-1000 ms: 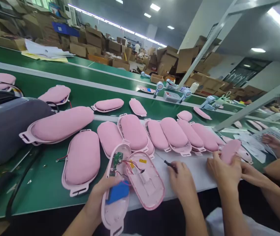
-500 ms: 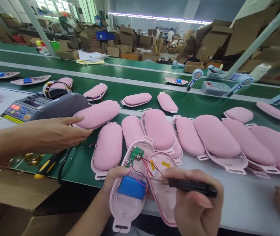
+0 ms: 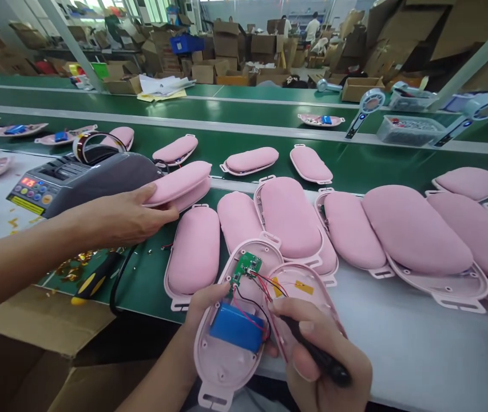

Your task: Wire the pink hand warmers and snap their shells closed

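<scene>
My left hand (image 3: 203, 315) grips an open pink plastic shell (image 3: 226, 366), its thumb on the near rim beside the green circuit board (image 3: 246, 268). A blue battery pack (image 3: 237, 327) lies inside the shell, below the board. Red and black wires (image 3: 265, 283) run from the board to a second pink half (image 3: 312, 274), which leans against the first. My right hand (image 3: 333, 343) is closed around a black-handled screwdriver (image 3: 314, 349). The screwdriver points up and left toward the wires, its tip hidden by my fingers.
From the left, a co-worker's hand (image 3: 141, 214) holds a pink case (image 3: 179, 183) near a grey tape dispenser (image 3: 93, 177). Several pink cases (image 3: 290, 217) lie across the bench. A yellow-and-black tool (image 3: 93, 280) and a cardboard box (image 3: 46, 320) are at lower left.
The screwdriver has swung from nearly level to a steep slant, and my right hand has come closer to the wires. The co-worker's pink case is tilted, showing both halves. The view has shifted.
</scene>
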Tool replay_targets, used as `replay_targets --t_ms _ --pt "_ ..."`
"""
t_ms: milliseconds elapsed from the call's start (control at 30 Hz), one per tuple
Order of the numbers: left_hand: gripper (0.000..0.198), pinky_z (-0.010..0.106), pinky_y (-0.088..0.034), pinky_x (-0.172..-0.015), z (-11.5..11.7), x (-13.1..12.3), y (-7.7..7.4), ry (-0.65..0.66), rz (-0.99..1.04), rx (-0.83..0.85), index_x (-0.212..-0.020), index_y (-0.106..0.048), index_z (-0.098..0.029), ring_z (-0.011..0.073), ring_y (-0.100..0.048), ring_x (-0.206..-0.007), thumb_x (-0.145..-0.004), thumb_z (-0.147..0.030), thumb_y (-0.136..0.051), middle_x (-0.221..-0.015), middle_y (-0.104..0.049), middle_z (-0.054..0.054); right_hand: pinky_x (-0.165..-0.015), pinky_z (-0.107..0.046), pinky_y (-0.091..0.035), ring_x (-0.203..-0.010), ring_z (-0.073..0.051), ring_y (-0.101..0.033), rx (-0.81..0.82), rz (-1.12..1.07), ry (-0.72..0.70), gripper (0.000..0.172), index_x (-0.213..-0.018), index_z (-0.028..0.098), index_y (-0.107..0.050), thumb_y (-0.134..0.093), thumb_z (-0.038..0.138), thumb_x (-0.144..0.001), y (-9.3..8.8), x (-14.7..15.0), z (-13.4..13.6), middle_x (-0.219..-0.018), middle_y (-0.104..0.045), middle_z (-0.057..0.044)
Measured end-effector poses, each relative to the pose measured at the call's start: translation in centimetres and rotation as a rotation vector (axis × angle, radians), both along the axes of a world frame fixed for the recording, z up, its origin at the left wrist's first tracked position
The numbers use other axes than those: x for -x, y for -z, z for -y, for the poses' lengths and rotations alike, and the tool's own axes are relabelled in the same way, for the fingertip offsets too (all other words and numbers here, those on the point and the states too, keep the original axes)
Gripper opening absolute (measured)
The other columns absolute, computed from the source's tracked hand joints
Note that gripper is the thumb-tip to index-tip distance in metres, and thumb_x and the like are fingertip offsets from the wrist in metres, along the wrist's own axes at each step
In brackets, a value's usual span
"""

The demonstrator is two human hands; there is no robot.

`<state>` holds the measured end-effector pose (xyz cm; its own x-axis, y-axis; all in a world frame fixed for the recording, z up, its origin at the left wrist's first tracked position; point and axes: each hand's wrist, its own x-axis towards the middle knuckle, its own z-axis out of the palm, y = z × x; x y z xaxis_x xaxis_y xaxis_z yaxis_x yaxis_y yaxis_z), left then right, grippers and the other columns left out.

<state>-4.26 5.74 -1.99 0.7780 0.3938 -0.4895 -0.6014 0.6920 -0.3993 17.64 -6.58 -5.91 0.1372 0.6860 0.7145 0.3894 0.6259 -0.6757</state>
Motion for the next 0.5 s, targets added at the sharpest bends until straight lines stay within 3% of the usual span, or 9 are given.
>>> replay_targets --t_ms 100,167,300,500 --pt "0.034 0.039 -0.054 -0.071 5.7 -5.2 2.9 0.080 -0.061 -0.139 -0.091 -0.073 -0.011 0.0300 -0.069 -0.080 -0.073 -0.037 -0.060 -0.081 -0.073 0.011 -0.066 -0.038 -0.061 -0.085 -0.021 -0.071 -0.008 0.091 -0.004 0.027 -0.119 0.026 -0.046 -0.052 0.030 -0.093 0.1 -0.1 -0.2 -0.101 -0.070 -0.011" --pt "0.040 0.038 -0.052 -0.068 7.3 -6.4 3.8 0.148 -0.107 -0.295 -0.095 -0.072 -0.009 0.0310 -0.070 -0.076 -0.071 -0.039 -0.061 -0.081 -0.074 0.013 -0.066 -0.037 -0.061 -0.084 -0.020 -0.071 0.006 0.107 -0.003 0.023 -0.116 0.025 -0.046 -0.050 0.030 -0.094 -0.2 -0.1 -0.4 -0.097 -0.070 -0.010" --pt "0.058 0.034 -0.048 -0.067 7.0 -5.8 4.1 0.299 -0.203 -0.659 -0.104 -0.068 -0.003 0.0296 -0.070 -0.073 -0.070 -0.049 -0.059 -0.083 -0.073 0.017 -0.064 -0.033 -0.061 -0.081 -0.018 -0.070 0.056 0.038 0.030 0.017 -0.109 0.024 -0.047 -0.050 0.029 -0.094 -0.8 0.2 -0.5 -0.092 -0.069 -0.009" --pt "0.063 0.048 -0.049 -0.080 6.4 -5.7 4.5 0.288 -0.322 -0.791 -0.111 -0.066 -0.006 0.0394 -0.067 -0.092 -0.070 -0.053 -0.060 -0.091 -0.073 0.018 -0.072 -0.039 -0.061 -0.086 -0.023 -0.071 0.109 0.108 -0.018 0.032 -0.118 0.029 -0.050 -0.060 0.028 -0.087 0.7 -0.5 0.6 -0.098 -0.072 -0.008"
